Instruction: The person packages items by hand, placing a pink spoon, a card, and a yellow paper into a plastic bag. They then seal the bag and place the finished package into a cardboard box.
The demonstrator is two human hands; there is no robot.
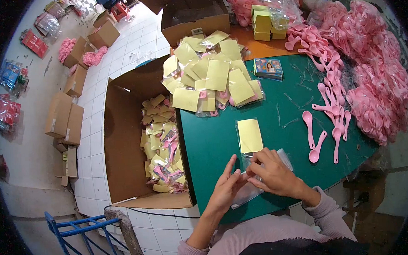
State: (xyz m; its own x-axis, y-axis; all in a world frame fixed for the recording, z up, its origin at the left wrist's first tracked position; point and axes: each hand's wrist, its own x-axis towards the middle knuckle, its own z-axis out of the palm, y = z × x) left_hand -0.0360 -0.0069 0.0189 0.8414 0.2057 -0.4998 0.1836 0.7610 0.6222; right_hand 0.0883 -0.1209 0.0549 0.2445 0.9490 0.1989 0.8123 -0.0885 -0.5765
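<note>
Hands meet at the near edge of the green tabletop (286,104). The right hand (274,172) has its grip pinched together on the near end of a clear plastic bag (248,158), which has a yellow card (250,135) in its far half. The left hand (225,186) touches the same end from the other side, fingers nearly straight (closed on the film or not, cannot tell). The bag lies flat, lengthwise toward the person, probably so both hands can work its mouth. More clear film (242,197) lies under the wrists.

Loose pink spoons (311,140) lie near the right hand, and a spoon heap (376,72) runs along the right edge. A pile of filled bags (210,78) sits at the far left corner. Beside the left edge, an open cardboard box (122,145) on the white tiled floor (34,150) holds more. Smaller cartons (65,118) are scattered across the floor.
</note>
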